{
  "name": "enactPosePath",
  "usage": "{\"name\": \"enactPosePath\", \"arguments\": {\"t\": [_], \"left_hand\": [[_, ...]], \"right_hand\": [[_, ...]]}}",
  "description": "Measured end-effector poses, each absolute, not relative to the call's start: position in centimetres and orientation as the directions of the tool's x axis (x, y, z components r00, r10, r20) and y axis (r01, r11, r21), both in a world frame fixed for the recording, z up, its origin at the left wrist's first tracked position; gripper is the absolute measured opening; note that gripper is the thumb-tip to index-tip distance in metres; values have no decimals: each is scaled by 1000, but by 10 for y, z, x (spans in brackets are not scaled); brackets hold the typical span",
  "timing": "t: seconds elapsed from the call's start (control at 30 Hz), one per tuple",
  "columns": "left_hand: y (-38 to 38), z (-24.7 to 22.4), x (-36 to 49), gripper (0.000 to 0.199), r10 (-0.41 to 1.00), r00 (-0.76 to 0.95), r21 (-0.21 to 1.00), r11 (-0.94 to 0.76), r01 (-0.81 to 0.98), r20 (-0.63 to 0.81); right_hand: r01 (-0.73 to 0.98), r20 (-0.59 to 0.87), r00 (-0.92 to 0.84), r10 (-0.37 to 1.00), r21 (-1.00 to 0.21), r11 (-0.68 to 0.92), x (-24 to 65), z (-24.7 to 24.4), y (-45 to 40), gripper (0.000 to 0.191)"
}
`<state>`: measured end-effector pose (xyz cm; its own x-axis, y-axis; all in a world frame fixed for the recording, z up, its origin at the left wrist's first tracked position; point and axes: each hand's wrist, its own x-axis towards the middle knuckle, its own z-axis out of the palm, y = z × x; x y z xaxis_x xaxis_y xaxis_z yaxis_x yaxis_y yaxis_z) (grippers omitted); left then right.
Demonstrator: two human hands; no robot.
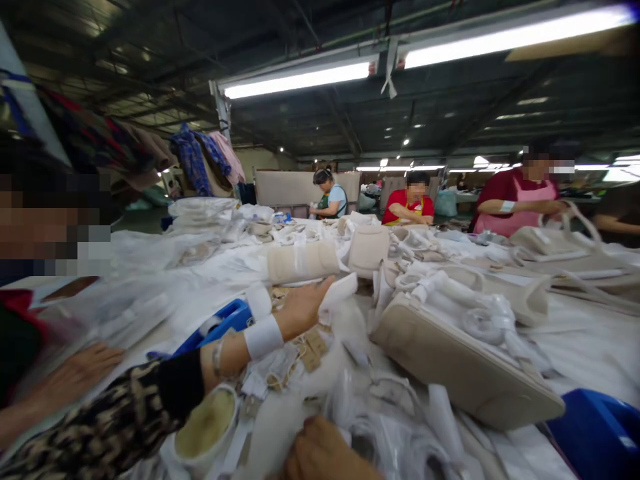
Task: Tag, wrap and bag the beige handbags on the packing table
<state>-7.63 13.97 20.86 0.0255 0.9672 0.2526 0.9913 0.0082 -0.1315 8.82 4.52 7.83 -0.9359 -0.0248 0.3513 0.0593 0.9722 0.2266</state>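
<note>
My left hand [303,305], in a patterned sleeve with a white band at the wrist, reaches out over the middle of the table. Its fingers are closed on a piece of white foam sheet [344,291], which sticks out past the fingertips. Low in the picture, my right hand [327,452] is closed with curled fingers; what it holds, if anything, is hidden. Brown card tags [313,349] with strings lie beneath my left forearm. To the right, a beige handbag [465,360] rests on its side with clear-wrapped straps on top.
A white tub of yellowish paste [207,423] stands beside my sleeve. Blue tape dispensers [220,325] lie behind my wrist and at right. Several bags and plastic wraps cover the table. A co-worker's hand [83,367] rests at left; several other people work across the table.
</note>
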Motion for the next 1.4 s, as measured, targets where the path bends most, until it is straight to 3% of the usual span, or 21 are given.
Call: {"name": "enactPosePath", "arguments": {"t": [0.03, 0.1, 0.17, 0.23, 0.3, 0.4, 0.5, 0.6, 0.7, 0.8, 1.0, 1.27, 1.4], "left_hand": [[114, 214, -85, 83, 974, 41, -55, -30, 998, 222], [61, 220, -97, 90, 980, 138, 334, -178, 925, 142], [13, 216, -101, 82, 992, 80, 653, -124, 747, 97], [-28, 204, -100, 66, 996, -81, 848, 6, 529, 44], [-60, 185, -96, 47, 970, -244, 943, 73, 323, 9], [-93, 157, -92, 29, 930, -367, 989, 54, 141, 2], [-115, 135, -90, 51, 954, -277, 992, 90, -91, -111], [-128, 119, -85, 78, 964, -73, 905, 213, -368, -256], [-128, 105, -77, 69, 964, -3, 832, 229, -505, -267], [-121, 88, -66, 56, 979, -84, 866, 123, -485, -187], [-106, 66, -54, 54, 989, -117, 903, 30, -428, -88], [-78, 67, -47, 57, 991, -117, 984, 39, -171, -60], [-56, 62, -37, 54, 993, -110, 997, 28, -68, -35]], "right_hand": [[48, 361, -932, -30, 204, 978, 88, 76, 44, 30], [30, 399, -916, -42, 172, 985, 89, 73, 42, 29], [15, 430, -901, -52, 150, 989, 91, 75, 42, 24], [12, 403, -914, -35, 113, 994, 92, 79, 44, 25], [9, 346, -938, -6, 43, 999, 93, 84, 46, 30], [-13, 288, -957, 11, -81, 997, 93, 95, 49, 37], [-54, 319, -948, -8, -138, 989, 95, 106, 51, 40], [-115, 374, -926, -48, -159, 981, 99, 118, 53, 38], [-145, 383, -921, -66, -181, 973, 101, 126, 53, 37], [-153, 377, -924, -73, -187, 970, 101, 128, 53, 36], [-162, 385, -920, -77, -195, 967, 100, 128, 51, 37], [-171, 445, -892, -82, -164, 972, 98, 125, 49, 36], [-149, 404, -912, -74, -157, 976, 97, 115, 50, 37]]}}
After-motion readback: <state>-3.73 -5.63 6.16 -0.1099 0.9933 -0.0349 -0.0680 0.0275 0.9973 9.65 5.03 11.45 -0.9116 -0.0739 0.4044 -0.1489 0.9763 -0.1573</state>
